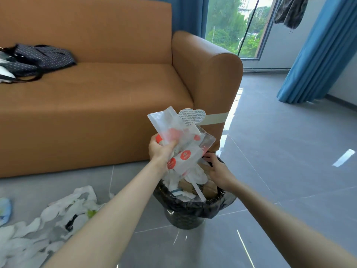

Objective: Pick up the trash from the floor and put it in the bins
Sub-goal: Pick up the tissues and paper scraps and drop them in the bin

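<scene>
My left hand (pixel 161 149) grips a bundle of plastic wrappers (pixel 179 136), clear and white with orange-red spots, held above the bin. The bin (pixel 185 215) stands on the floor in front of the sofa's arm, lined with a black bag and filled with white paper and wrappers. At the bin's far right rim my right hand (pixel 217 171) reaches in, its fingers curled on the black liner edge and the trash there. A heap of white tissue and plastic trash (pixel 48 215) lies on the floor at the lower left.
An orange sofa (pixel 108 89) fills the left and middle, with a dark dotted bag (pixel 40 59) on its seat. Grey tiled floor (pixel 289 151) stretches to the right. A blue curtain (pixel 318 55) and a window stand at the back right.
</scene>
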